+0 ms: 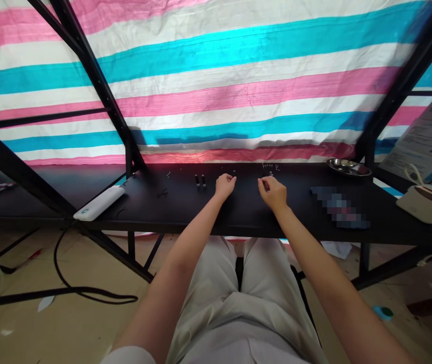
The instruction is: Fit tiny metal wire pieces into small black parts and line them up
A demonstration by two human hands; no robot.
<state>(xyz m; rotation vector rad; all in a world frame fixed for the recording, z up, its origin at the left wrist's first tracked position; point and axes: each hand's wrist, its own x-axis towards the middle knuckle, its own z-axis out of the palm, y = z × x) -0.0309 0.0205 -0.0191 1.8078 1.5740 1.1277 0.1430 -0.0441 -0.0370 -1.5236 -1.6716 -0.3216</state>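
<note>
Both my arms reach forward over a black table point(239, 212). My left hand point(225, 185) rests on the table with its fingers curled in a pinch around something too small to make out. My right hand point(272, 192) is also curled, with the fingertips pinched together on a small item I cannot name. Just beyond the right hand lie several tiny black parts and wire hooks point(269, 167). Two small dark cylinders point(200, 180) stand to the left of my left hand.
A white power bank point(99, 202) lies at the table's left with a black cable dropping to the floor. A metal dish point(348, 167) sits at the back right, and a blurred flat item point(339, 207) lies nearer. A beige device point(428, 202) is far right. Black frame bars cross a striped tarp.
</note>
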